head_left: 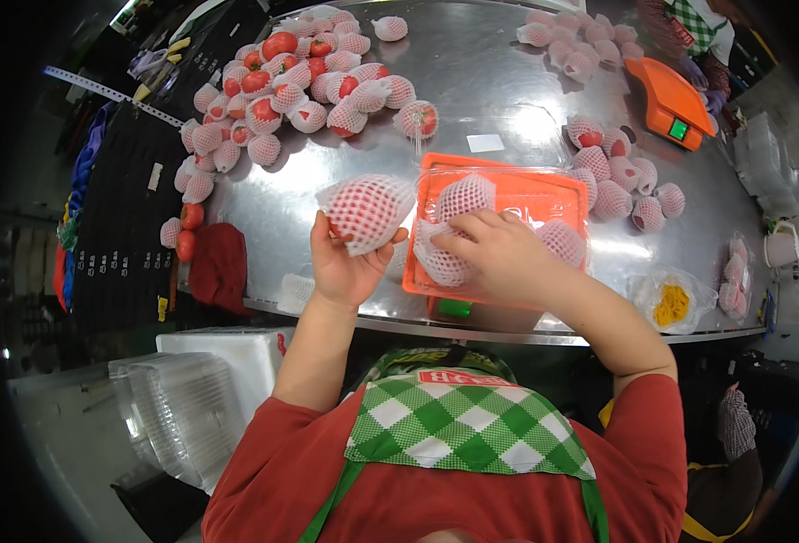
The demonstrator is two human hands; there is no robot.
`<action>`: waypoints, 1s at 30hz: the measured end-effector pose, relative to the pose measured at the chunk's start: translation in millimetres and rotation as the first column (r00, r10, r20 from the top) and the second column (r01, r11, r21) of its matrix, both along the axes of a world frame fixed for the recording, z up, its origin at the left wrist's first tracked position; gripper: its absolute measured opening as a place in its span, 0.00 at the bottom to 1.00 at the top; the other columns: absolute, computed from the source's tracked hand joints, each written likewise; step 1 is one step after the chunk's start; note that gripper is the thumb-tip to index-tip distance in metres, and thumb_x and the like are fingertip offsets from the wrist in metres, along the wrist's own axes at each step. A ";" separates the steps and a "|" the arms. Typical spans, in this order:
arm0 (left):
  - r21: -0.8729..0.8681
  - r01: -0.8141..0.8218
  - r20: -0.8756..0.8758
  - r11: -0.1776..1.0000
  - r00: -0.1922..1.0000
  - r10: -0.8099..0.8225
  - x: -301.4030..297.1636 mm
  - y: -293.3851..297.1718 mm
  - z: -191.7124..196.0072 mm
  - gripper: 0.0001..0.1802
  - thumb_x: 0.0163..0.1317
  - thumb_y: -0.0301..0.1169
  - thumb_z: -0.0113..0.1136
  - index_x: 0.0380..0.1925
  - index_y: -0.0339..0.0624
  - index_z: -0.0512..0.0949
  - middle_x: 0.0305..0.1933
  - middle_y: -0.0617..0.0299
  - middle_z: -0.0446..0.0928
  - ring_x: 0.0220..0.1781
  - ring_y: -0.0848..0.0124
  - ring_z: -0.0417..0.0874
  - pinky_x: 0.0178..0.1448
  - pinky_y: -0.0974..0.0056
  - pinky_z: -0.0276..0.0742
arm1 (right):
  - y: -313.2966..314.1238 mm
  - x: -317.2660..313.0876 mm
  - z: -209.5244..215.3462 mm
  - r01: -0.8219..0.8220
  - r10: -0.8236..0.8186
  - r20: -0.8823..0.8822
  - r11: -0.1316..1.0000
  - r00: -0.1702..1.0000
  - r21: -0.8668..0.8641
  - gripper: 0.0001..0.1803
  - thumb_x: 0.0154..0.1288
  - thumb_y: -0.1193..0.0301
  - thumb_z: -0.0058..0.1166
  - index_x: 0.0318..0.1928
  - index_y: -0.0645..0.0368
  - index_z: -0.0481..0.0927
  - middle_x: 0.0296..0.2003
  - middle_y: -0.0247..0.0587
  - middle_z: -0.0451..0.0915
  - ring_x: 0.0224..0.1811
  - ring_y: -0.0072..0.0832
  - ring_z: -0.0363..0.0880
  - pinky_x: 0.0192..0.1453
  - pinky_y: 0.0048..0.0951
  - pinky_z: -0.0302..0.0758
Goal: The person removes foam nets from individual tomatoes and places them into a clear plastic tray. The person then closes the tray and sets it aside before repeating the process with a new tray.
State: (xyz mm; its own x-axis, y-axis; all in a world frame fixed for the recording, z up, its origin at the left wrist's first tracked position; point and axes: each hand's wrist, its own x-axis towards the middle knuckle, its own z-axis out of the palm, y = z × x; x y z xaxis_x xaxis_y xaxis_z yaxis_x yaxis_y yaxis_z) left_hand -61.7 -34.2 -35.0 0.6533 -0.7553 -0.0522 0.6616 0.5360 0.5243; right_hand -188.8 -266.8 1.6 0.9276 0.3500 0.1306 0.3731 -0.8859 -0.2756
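Observation:
My left hand (pixel 345 267) holds a red fruit wrapped in white foam netting (pixel 366 211) just left of an orange tray (pixel 544 192). My right hand (pixel 499 253) rests inside the tray's front part, pressing on a netted fruit (pixel 440 260). Two more netted fruits lie in the tray, one at the back left (pixel 465 194) and one to the right (pixel 563 241). The tray sits on a steel table (pixel 490 81) near its front edge.
A large pile of netted red fruits (pixel 282 81) covers the table's back left. Smaller groups lie at the right (pixel 617 176) and far back (pixel 571 41). An orange scale (pixel 669 101) stands back right. Clear plastic lids (pixel 177 412) are stacked below left.

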 end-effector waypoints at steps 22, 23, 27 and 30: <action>0.463 -0.490 0.876 0.738 0.131 -0.463 -34.1 -40.8 15.0 0.40 0.39 0.36 0.72 0.56 0.43 0.67 0.59 0.55 0.74 0.62 0.54 0.75 0.71 0.44 0.60 | -64.6 -25.1 -5.9 0.218 -0.489 -0.106 0.178 0.866 0.960 0.46 0.46 0.70 0.72 0.66 0.62 0.61 0.56 0.43 0.72 0.57 0.31 0.75 0.61 0.34 0.74; 0.432 -0.570 0.828 0.699 -0.057 -0.558 -34.1 -45.7 10.3 0.41 0.37 0.37 0.72 0.56 0.43 0.67 0.58 0.54 0.74 0.62 0.52 0.75 0.72 0.41 0.56 | -64.4 -29.8 -8.4 0.221 -0.477 -0.152 0.092 0.866 0.971 0.46 0.47 0.71 0.72 0.66 0.62 0.61 0.56 0.43 0.73 0.57 0.31 0.75 0.62 0.34 0.73; 0.457 -0.730 0.648 0.508 -0.118 -0.753 -37.3 -48.2 20.5 0.45 0.34 0.42 0.75 0.56 0.44 0.67 0.67 0.51 0.66 0.69 0.48 0.65 0.73 0.34 0.49 | -53.7 -49.7 -8.7 0.222 -0.429 -0.280 -0.181 0.859 0.958 0.45 0.48 0.71 0.72 0.66 0.62 0.62 0.56 0.43 0.73 0.57 0.32 0.75 0.63 0.34 0.73; 0.452 -0.571 0.821 0.685 -0.033 -0.569 -39.3 -51.3 41.8 0.49 0.41 0.41 0.76 0.63 0.42 0.63 0.69 0.47 0.61 0.72 0.47 0.60 0.73 0.40 0.55 | -46.6 -56.6 -9.8 0.213 -0.369 -0.285 -0.224 0.885 0.951 0.46 0.48 0.70 0.73 0.66 0.63 0.62 0.56 0.43 0.73 0.58 0.31 0.74 0.64 0.34 0.71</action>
